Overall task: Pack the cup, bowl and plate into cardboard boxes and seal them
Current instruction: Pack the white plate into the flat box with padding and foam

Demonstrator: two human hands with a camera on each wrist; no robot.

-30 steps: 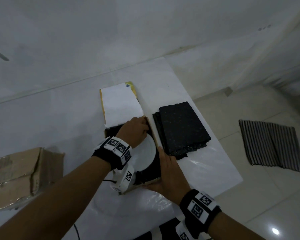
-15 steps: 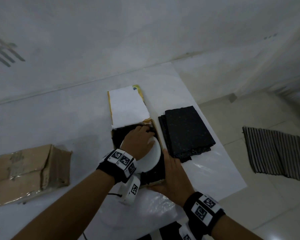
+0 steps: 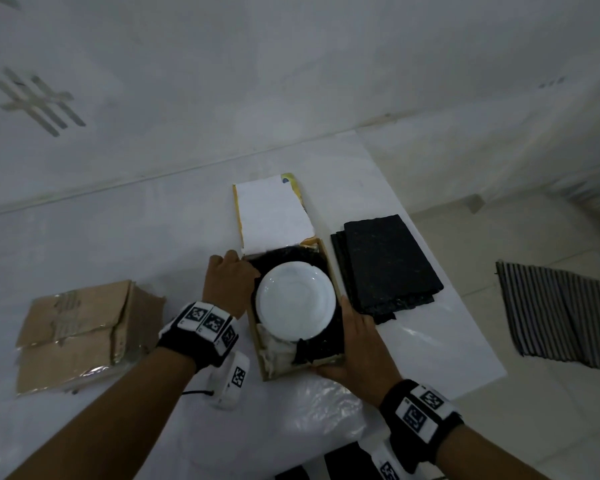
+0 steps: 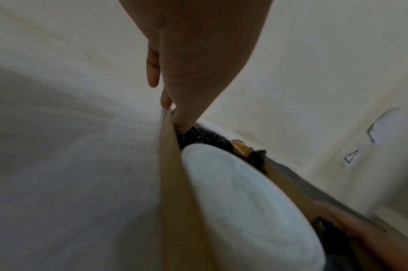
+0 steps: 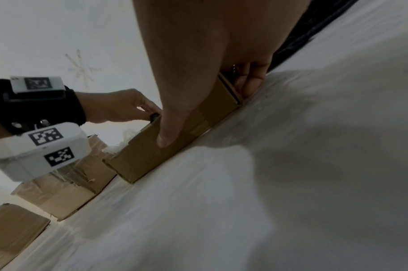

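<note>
Here the right hand (image 3: 355, 344) clasps the near right corner of the shallow open cardboard box (image 3: 266, 372), thumb on the near wall, fingers curled round the right side. Inside it, the round white plate (image 3: 296, 301) lies flat on black padding (image 3: 288, 255). The left hand (image 3: 228, 283) pinches the far left wall. Farther, the white box lid (image 3: 274, 213) lies open on the white table (image 3: 118, 244).

A white tabletop (image 3: 395, 188) stands against a plain white wall (image 3: 291, 64). Right of it, a dark striped mat (image 3: 565, 310) lies on pale floor tiles (image 3: 551, 427).
</note>
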